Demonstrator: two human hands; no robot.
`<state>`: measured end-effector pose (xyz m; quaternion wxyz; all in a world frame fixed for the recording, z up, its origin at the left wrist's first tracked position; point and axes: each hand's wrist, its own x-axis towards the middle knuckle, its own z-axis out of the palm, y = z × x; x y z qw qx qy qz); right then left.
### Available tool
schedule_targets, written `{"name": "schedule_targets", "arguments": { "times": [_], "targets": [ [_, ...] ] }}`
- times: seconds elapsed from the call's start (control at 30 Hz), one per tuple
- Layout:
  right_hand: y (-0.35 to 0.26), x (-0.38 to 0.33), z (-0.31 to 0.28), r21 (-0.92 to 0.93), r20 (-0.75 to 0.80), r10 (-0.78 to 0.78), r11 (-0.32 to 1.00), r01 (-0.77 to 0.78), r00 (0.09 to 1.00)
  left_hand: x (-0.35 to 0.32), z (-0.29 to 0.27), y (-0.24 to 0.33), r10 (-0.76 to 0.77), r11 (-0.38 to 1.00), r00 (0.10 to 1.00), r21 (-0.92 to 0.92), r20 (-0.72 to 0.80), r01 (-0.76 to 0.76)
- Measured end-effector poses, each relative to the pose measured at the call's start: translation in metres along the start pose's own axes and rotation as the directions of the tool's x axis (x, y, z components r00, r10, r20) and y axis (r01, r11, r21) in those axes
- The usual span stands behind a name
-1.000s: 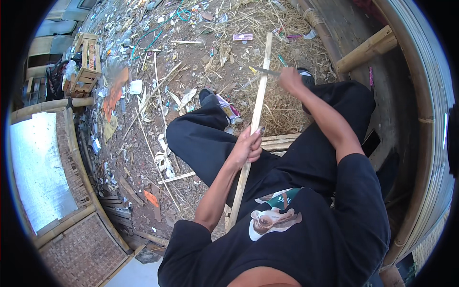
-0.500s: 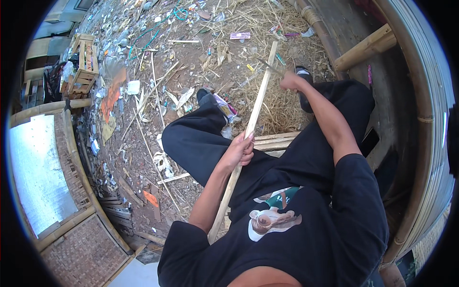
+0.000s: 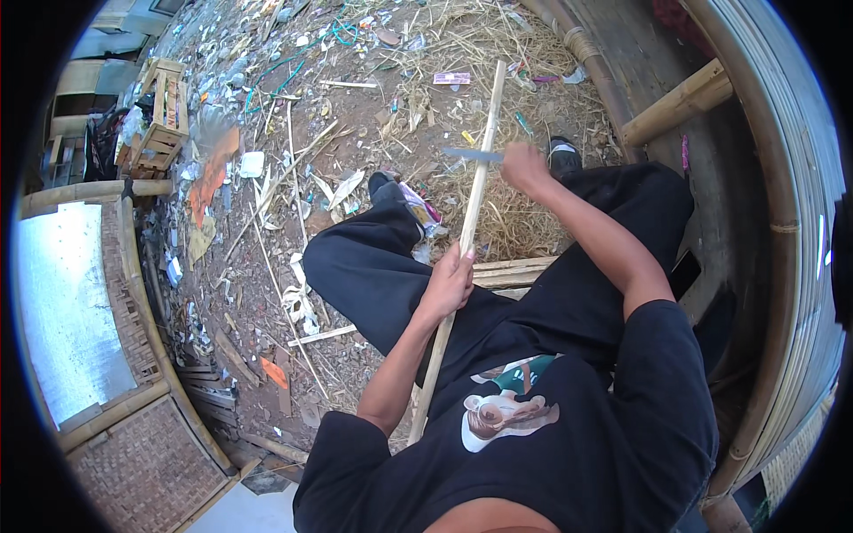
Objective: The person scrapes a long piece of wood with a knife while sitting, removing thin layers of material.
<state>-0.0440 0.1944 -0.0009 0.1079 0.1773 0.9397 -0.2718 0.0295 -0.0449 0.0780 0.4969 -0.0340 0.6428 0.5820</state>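
Observation:
My left hand point(image 3: 451, 282) is wrapped round a long, pale wooden strip point(image 3: 480, 184) at about its middle. The strip slants from beside my left upper arm, over my lap, out past my knees. My right hand point(image 3: 524, 169) is closed on a knife, its handle hidden in the fist. The knife's grey blade point(image 3: 471, 154) points left and lies across the strip's outer part, seeming to touch it. Below the strip's far half are straw and shavings point(image 3: 524, 218) on the ground between my feet.
Litter and dry scraps cover the dirt ground point(image 3: 355, 133). A wooden crate point(image 3: 167, 115) stands at the far left, near an orange sheet point(image 3: 213, 173). Bamboo poles point(image 3: 680, 102) and a curved bamboo frame point(image 3: 786, 222) border my right side. Wooden pieces point(image 3: 515, 269) lie between my legs.
My right hand has drawn the knife nearer along the strip, and the blade now lies more level across it. The strip's far end has shifted slightly left; my left hand keeps its grip.

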Motion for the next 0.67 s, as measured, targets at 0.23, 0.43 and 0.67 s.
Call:
{"name": "schedule_targets", "arguments": {
  "times": [0.23,0.43,0.67],
  "targets": [
    [0.019,0.015,0.006,0.003,-0.108,0.065,0.998,-0.065,0.992,-0.01,0.02,-0.008,-0.021,0.999,0.999,0.046,-0.029,0.022],
    [0.018,0.016,-0.009,-0.014,-0.104,0.023,1.0,-0.024,0.994,-0.016,0.021,-0.001,0.002,0.999,1.0,0.045,-0.021,-0.001],
    [0.078,0.049,0.012,-0.103,-0.256,0.134,0.981,-0.165,0.957,-0.077,0.023,-0.002,-0.198,0.978,0.98,-0.054,0.029,0.2]
  ]
}}
